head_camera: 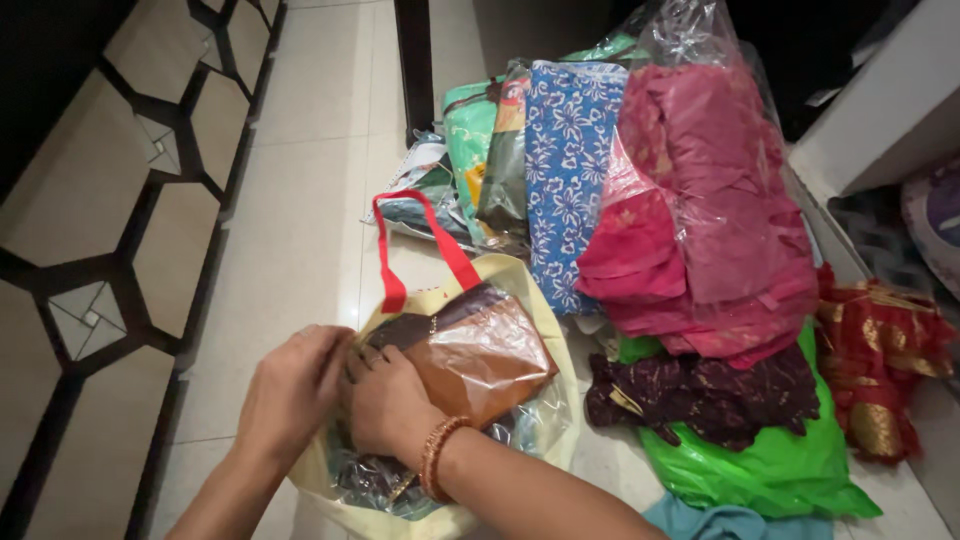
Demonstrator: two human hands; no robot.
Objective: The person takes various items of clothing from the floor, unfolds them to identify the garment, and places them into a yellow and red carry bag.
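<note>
1. The person's left hand (pixel 290 395) and right hand (pixel 385 410) are both pressing down on a clear plastic packet of brown cloth (pixel 470 355), which is lying on top of a cream bag with red handles (pixel 440 400) on the floor.
2. The fingers of both hands are curling together over the near-left edge of the packet. They are touching it for certain, but whether they are truly clamped on it I cannot tell, since the fingertips are hiding one another.
3. As a judgement, the work is looking part done: the brown packet is sitting at the mouth of the cream bag, with more plastic-wrapped things showing under it inside the bag, while many more packets are waiting outside it.
4. Just behind the cream bag, a blue flowered cloth (pixel 570 170) is standing beside a green packet (pixel 468 130).
5. To the right of the cream bag, a big clear packet of pink cloth (pixel 700 210) is lying on a dark maroon cloth (pixel 700 395), which is resting on a bright green plastic bag (pixel 770 465). Further right, a red and gold cloth (pixel 880 360) is lying.
6. The surface is a pale tiled floor (pixel 300 220). To the left of the cream bag, a wall or panel of dark frames and beige shapes (pixel 110 230) is running along the floor.
</note>
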